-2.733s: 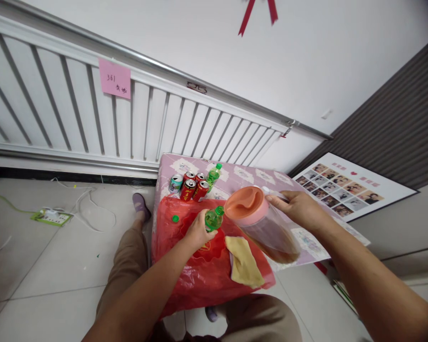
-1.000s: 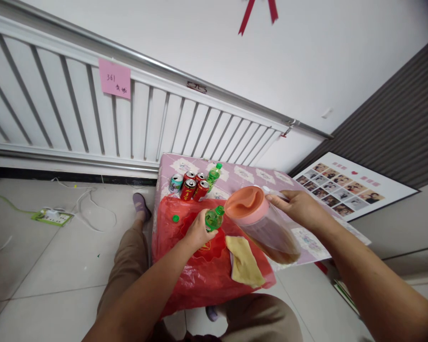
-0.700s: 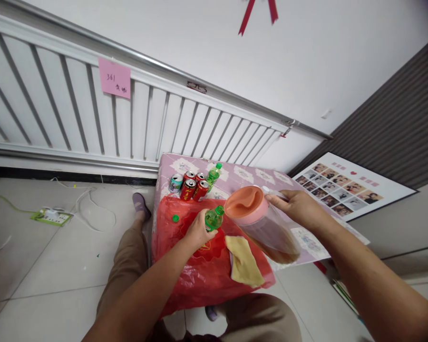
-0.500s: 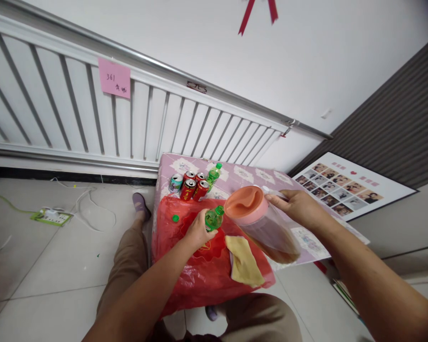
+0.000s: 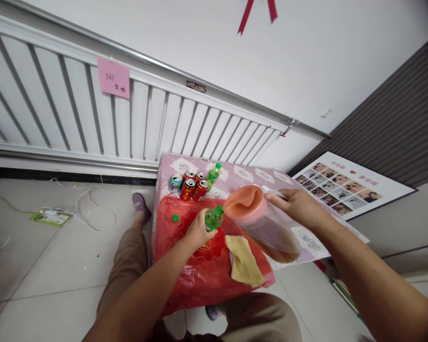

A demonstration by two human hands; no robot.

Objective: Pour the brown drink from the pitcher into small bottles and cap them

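Observation:
My left hand point(image 5: 199, 230) is closed around a green plastic bottle point(image 5: 214, 219) whose mouth has no cap. By its handle, my right hand point(image 5: 293, 206) grips a clear pitcher point(image 5: 271, 237) with an orange lid point(image 5: 246, 203) and brown liquid inside. The pitcher is tilted, its lid close beside the bottle's mouth; I cannot tell if liquid is flowing or if they touch. A green cap point(image 5: 175, 218) lies on the red plastic sheet point(image 5: 185, 280) left of the bottle. Below the pitcher lies a folded yellow cloth point(image 5: 245, 260).
Several drink cans point(image 5: 188, 189) stand grouped at the table's back left, beside a second green bottle point(image 5: 213, 175) with its cap on. The patterned tablecloth point(image 5: 274, 175) meets a white radiator point(image 5: 185, 126). A power strip point(image 5: 52, 217) with cables lies on the floor at left.

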